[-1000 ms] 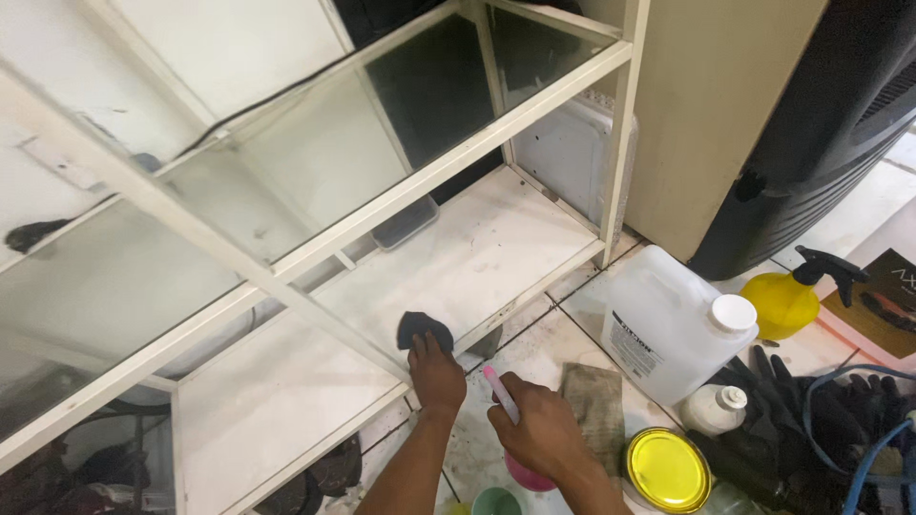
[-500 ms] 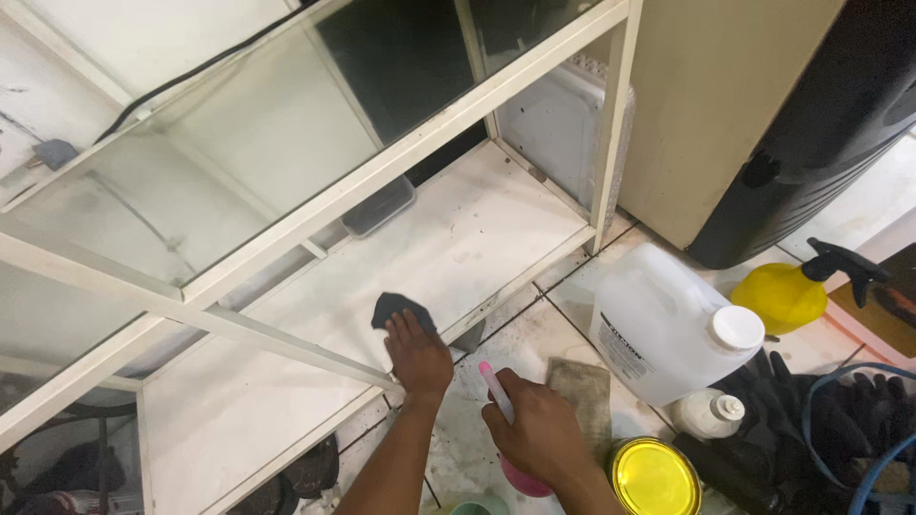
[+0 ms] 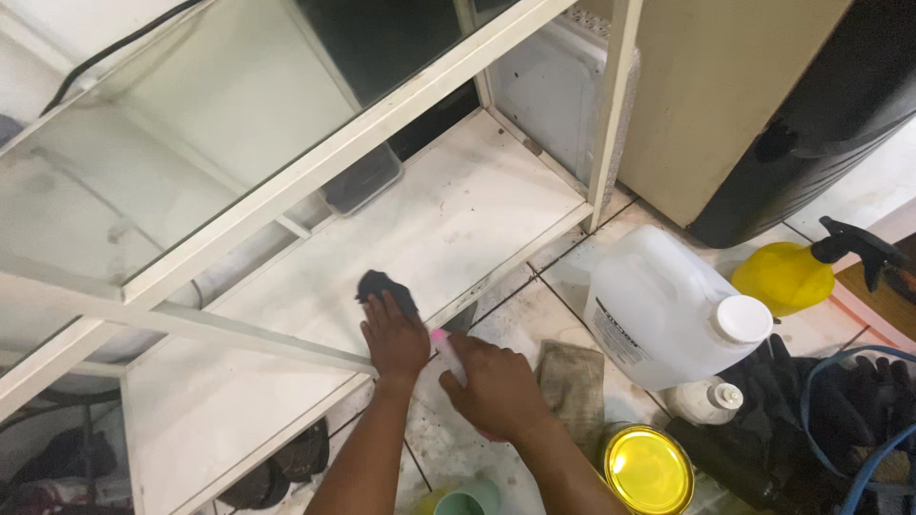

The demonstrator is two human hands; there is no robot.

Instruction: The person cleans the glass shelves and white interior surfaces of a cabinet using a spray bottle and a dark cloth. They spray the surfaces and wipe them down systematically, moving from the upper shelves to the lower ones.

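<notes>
Fingers of the left hand [image 3: 394,336] are lying flat and spread over a dark cloth [image 3: 385,286], pressing it onto the white bottom shelf [image 3: 448,215] of a white metal rack, close to the shelf's front edge. The cloth is showing just beyond the fingertips. Right hand [image 3: 496,386] is curling tightly around a pink spray bottle [image 3: 446,349], whose nozzle end is poking out beside the left wrist; the bottle's body is mostly hiding under the hand. This hand is hovering over the tiled floor [image 3: 496,319] just in front of the rack. A dirty rag [image 3: 575,381] is lying on the tiles right beside it. A large white jug [image 3: 658,310] is standing nearby, with a yellow sprayer [image 3: 787,277] behind it and a yellow round lid [image 3: 649,469] nearer the camera.
</notes>
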